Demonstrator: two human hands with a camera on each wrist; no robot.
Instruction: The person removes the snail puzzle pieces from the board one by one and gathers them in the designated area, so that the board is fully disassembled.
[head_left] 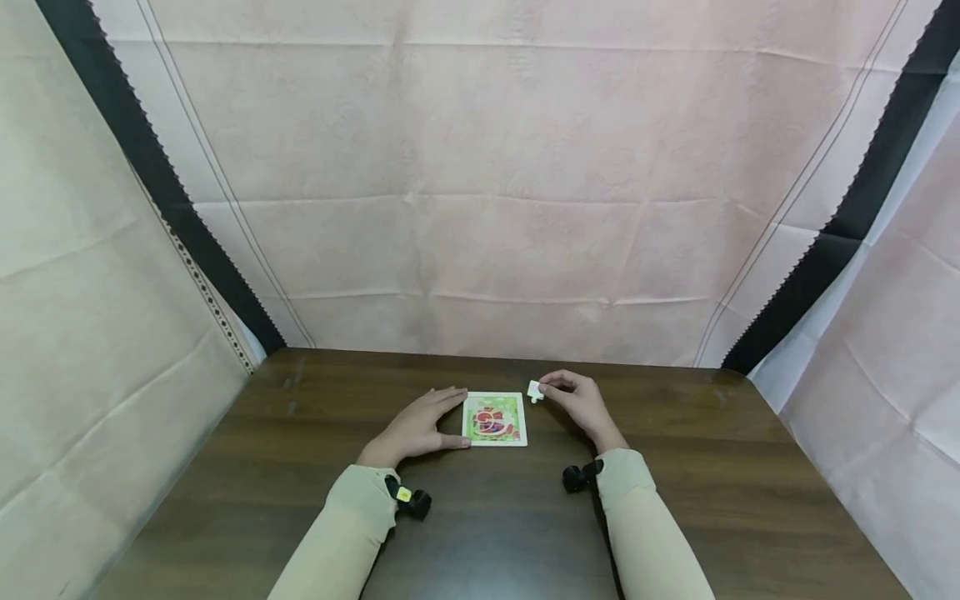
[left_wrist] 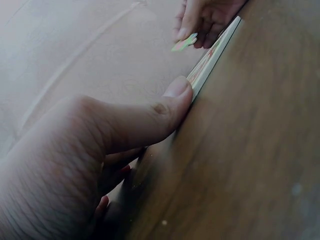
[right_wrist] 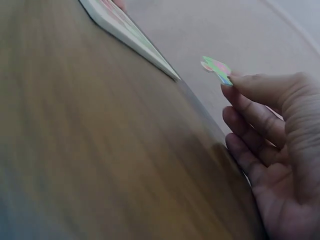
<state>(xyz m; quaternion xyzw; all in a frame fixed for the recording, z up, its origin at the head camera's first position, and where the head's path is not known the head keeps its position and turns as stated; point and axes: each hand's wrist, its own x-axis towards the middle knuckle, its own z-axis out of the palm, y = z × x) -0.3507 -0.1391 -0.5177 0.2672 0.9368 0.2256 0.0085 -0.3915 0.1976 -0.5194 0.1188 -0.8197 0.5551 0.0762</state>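
A small square picture puzzle [head_left: 495, 419] with a white border lies flat on the table, its picture green with red. My left hand [head_left: 423, 425] is spread at its left side, the fingers fairly straight, thumb tip at the lower left corner and fingertips at the upper left. The left wrist view shows the thumb [left_wrist: 145, 120] against the puzzle's edge. Just right of the puzzle's top corner, my right hand [head_left: 579, 404] pinches a puzzle piece [right_wrist: 217, 69] between thumb and index finger, raised off the table. Its white side faces the head view; the wrist views show green and pink.
The dark brown wooden table [head_left: 495, 533] ends at a straight far edge behind the puzzle. Pale creased cloth [head_left: 487, 167] hangs behind and on both sides, with black strips at the corners. Each wrist wears a small black camera [head_left: 416, 504].
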